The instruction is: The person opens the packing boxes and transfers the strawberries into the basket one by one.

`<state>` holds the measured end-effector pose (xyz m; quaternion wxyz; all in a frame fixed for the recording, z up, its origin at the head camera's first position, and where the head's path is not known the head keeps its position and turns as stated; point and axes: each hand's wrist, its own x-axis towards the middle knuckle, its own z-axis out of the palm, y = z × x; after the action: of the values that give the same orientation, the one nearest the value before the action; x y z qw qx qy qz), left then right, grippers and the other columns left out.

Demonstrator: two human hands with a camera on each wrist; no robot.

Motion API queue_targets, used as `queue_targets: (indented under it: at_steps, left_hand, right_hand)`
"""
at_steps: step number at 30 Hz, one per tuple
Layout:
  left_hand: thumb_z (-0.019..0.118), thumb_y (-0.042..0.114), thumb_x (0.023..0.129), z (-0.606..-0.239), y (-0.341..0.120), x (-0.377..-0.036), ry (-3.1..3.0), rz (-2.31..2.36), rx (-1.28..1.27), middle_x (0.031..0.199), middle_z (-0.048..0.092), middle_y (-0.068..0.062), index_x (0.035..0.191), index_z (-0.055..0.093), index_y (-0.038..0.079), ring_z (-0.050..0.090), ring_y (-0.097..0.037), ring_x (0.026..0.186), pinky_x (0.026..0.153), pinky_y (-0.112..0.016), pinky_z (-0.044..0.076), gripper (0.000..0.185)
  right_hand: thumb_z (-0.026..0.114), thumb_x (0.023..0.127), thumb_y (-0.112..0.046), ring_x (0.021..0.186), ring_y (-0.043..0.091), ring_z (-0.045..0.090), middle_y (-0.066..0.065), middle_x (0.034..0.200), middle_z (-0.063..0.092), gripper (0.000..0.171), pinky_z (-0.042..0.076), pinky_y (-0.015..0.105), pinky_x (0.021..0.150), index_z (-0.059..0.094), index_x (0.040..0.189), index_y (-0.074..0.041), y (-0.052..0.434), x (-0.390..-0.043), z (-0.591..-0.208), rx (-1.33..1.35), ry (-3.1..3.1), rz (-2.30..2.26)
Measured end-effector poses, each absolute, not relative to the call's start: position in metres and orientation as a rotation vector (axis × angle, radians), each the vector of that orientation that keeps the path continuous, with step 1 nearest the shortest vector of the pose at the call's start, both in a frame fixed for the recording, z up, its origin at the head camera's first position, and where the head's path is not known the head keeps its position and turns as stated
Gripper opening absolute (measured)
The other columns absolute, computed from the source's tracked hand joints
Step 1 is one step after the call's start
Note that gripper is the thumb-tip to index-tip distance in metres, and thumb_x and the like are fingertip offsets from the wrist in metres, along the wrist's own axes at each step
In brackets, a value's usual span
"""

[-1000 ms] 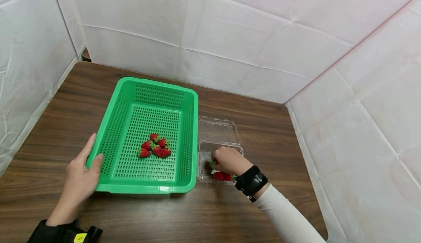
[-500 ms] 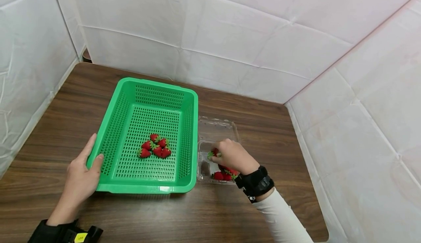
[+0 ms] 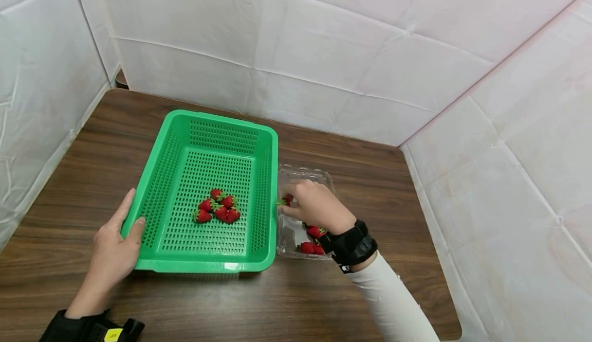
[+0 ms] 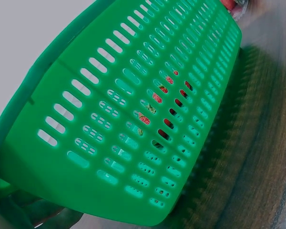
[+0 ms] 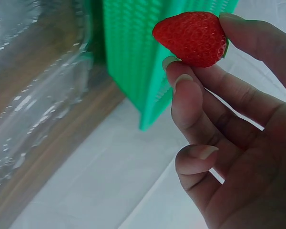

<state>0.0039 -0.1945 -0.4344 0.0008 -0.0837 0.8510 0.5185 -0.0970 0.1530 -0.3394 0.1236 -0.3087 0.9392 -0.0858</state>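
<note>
A strawberry (image 5: 193, 38) is pinched between the thumb and fingers of my right hand (image 3: 319, 205). In the head view this hand is over the clear plastic container (image 3: 288, 239), beside the right wall of the green basket (image 3: 208, 266). Several strawberries (image 3: 307, 248) lie in the container, partly hidden by the wrist. My left hand (image 3: 115, 244) grips the basket's left rim near the front corner, thumb over the edge. Inside the basket, several strawberries (image 3: 221, 212) sit in a cluster toward the front. Through the basket's slots, some red shows in the left wrist view.
The container's open lid (image 3: 314, 175) lies flat behind it on the brown wooden table (image 3: 370, 187). White sheeting (image 3: 324, 49) stands along the back and both sides of the table. The basket's raised wall separates its inside from the container.
My right hand has lifted a strawberry out of the container's heap and moved up and left toward the basket. More of the remaining strawberries show. The left hand and basket stay put.
</note>
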Motion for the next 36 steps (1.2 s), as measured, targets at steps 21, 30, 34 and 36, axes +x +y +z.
queue_targets:
  at_steps: [21, 30, 34, 36]
  left_hand:
    - [0.036, 0.023, 0.105, -0.435, -0.194, 0.003, 2.666, 1.638, -0.268, 0.154, 0.023, -0.032, 0.155, 0.008, 0.031, 0.031, -0.053, 0.135, 0.091, -0.067, 0.034, 0.058]
    - [0.036, 0.023, 0.105, -0.436, -0.194, 0.003, 2.665, 1.638, -0.272, 0.153, 0.024, -0.032, 0.155, 0.008, 0.031, 0.032, -0.053, 0.134, 0.091, -0.067, 0.035, 0.059]
    - [0.036, 0.024, 0.105, -0.436, -0.195, 0.003, 2.667, 1.627, -0.268, 0.153, 0.023, -0.031, 0.155, 0.007, 0.032, 0.033, -0.052, 0.134, 0.089, -0.062, 0.036, 0.059]
    - [0.036, 0.024, 0.105, -0.436, -0.195, 0.003, 2.667, 1.626, -0.266, 0.153, 0.024, -0.031, 0.155, 0.007, 0.032, 0.034, -0.052, 0.133, 0.088, -0.061, 0.037, 0.059]
  right_hand:
    - [0.065, 0.093, -0.03, 0.07, 0.006, 0.046, -0.006, 0.08, 0.055, 0.018, 0.034, 0.019, 0.059, 0.062, 0.082, -0.017, 0.083, -0.127, -0.332, -1.097, 2.656, -0.048]
    - [0.062, 0.095, -0.026, 0.062, 0.011, 0.019, -0.003, 0.069, 0.018, 0.046, 0.018, 0.026, 0.062, 0.028, 0.067, -0.018, 0.056, -0.149, -0.343, -1.085, 2.546, 0.066]
    - [0.061, 0.095, -0.021, 0.061, 0.011, 0.014, -0.003, 0.068, 0.013, 0.048, 0.017, 0.026, 0.061, 0.023, 0.065, -0.019, 0.043, -0.159, -0.351, -1.063, 2.513, 0.072]
    - [0.059, 0.094, -0.017, 0.061, 0.011, 0.011, -0.003, 0.069, 0.01, 0.048, 0.016, 0.026, 0.06, 0.021, 0.065, -0.019, 0.036, -0.164, -0.356, -1.05, 2.496, 0.088]
